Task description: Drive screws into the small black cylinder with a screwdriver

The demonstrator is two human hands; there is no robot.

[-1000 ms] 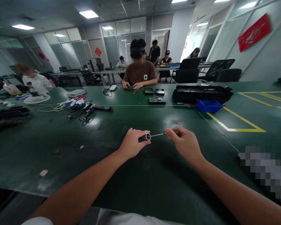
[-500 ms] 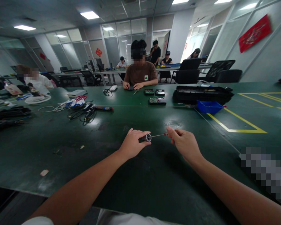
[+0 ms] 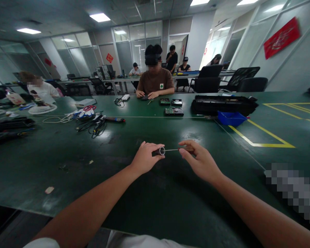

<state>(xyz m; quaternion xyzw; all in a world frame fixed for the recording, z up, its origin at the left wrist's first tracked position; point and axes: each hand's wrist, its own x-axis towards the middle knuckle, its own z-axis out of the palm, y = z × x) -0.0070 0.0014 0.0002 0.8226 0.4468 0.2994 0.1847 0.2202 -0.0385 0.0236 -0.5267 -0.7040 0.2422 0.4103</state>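
My left hand (image 3: 144,157) pinches a short dark tube (image 3: 157,151) between thumb and fingers. The tube's round, light-rimmed open end faces right. A thin, light metal rod (image 3: 172,150) runs level from that opening to my right hand (image 3: 196,156). There the rod's end meets the thumb tip, and a small reddish part shows by the fingers. My right index finger is raised off the thumb, while the other fingers curl behind; their grip on the rod is partly hidden. Both hands are above the green table (image 3: 144,206).
Ahead lie several circuit-board drives (image 3: 174,112), a long black tray (image 3: 223,103) and a blue bin (image 3: 231,118). Tangled cables (image 3: 93,125) and red-handled scissors (image 3: 89,107) are at left. A person (image 3: 156,81) sits across the table. Yellow tape (image 3: 271,145) marks the right side.
My right thumb and index finger have spread apart from their pinch, and the hand has come slightly closer to the tube. The visible stretch of rod is shorter and more level.
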